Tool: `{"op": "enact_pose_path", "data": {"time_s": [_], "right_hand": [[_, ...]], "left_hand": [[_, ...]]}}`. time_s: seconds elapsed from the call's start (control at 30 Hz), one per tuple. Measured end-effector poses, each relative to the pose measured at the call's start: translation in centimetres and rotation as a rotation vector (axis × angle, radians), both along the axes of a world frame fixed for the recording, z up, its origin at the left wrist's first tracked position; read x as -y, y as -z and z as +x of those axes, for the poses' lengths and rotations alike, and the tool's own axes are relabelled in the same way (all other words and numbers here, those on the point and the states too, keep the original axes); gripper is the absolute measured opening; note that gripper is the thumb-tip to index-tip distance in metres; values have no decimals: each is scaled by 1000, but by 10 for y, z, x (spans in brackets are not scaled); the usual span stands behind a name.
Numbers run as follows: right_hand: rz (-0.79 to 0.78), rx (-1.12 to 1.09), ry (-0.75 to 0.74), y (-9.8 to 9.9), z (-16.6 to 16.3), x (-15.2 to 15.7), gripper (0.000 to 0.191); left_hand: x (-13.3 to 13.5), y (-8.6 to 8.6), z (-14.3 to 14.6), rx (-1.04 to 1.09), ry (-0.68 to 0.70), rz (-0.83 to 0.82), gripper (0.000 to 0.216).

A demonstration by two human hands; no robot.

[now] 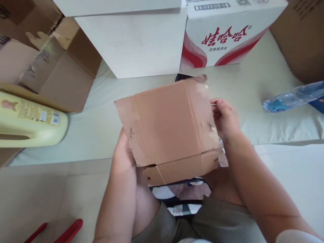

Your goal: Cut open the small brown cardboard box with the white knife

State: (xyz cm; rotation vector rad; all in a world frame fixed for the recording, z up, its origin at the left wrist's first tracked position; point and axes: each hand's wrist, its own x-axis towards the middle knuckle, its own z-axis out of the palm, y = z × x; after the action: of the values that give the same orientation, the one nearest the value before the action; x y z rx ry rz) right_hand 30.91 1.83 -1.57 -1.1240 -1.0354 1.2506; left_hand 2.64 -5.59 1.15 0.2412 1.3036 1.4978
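Nearest, by the knees, red handles (68, 232) lie on the floor. Above the lap, both hands grip a torn piece of cardboard (168, 126), held flat toward the camera: the left hand (124, 153) is clamped on its lower left edge, the right hand (224, 118) pinches its right edge, where clear tape seems to cling, though blur makes that uncertain. The ragged lower flap looks weak; a hard pull could tear it. To the left lies a yellow jug (30, 123); to the right, a water bottle (293, 97), which might roll if bumped. Beyond stand a white box (136, 40) and a printed carton (227, 37).
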Motion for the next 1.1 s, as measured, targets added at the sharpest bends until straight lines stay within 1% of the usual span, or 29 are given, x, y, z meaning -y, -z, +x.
{"op": "enact_pose_path", "data": {"time_s": [0.03,0.07,0.1,0.13,0.2,0.27,0.37,0.4,0.47,0.53,0.6,0.67,0.77,0.83,0.9,0.93,1.0,1.03,1.07,1.1], "right_hand": [[-25,-27,-16,0,2,-3,34],[-52,-46,-49,1,4,-5,37],[-80,-61,-98,2,7,-7,42],[-105,-75,-161,3,9,-9,47],[-127,-110,-287,3,11,-8,57],[-124,-135,-358,2,6,-4,58],[-152,-93,-347,-2,-8,7,43],[-176,-79,-343,-4,-12,11,41],[-205,-88,-301,-9,-18,18,45],[-191,-121,-216,-18,-18,23,46],[-152,-120,-113,-30,-10,27,46],[-93,-63,15,-49,6,30,45],[30,80,286,-89,44,35,40],[113,152,521,-119,74,39,37],[203,214,703,-145,106,42,28],[208,272,747,-154,122,43,23],[203,402,878,-164,155,41,20],[181,450,905,-165,172,36,21],[160,492,879,-164,189,28,20],[181,519,865,-162,205,17,19]], "left_hand": [[-5,-2,-2,44,17,-79,44],[-11,-3,-5,74,25,-108,44],[-19,-3,-8,102,17,-88,39],[-27,-4,-12,130,9,-52,37],[-41,-3,-18,122,-110,113,36],[-48,0,-21,140,-140,180,34],[-50,4,-18,193,-101,207,29],[-50,4,-17,205,-102,248,28],[-50,4,-13,231,-140,357,29],[-51,2,-12,283,-176,392,32],[-52,0,-12,331,-179,310,36],[-51,-1,-13,345,-148,204,38],[-50,0,-15,337,-108,157,36],[-50,0,-16,340,-87,165,34],[-51,0,-14,343,-82,162,33],[-51,0,-13,347,-82,159,33],[-52,-2,-11,364,-83,154,33],[-52,-2,-9,377,-80,153,33],[-52,-3,-8,390,-76,155,33],[-52,-4,-6,402,-71,158,34]]}}
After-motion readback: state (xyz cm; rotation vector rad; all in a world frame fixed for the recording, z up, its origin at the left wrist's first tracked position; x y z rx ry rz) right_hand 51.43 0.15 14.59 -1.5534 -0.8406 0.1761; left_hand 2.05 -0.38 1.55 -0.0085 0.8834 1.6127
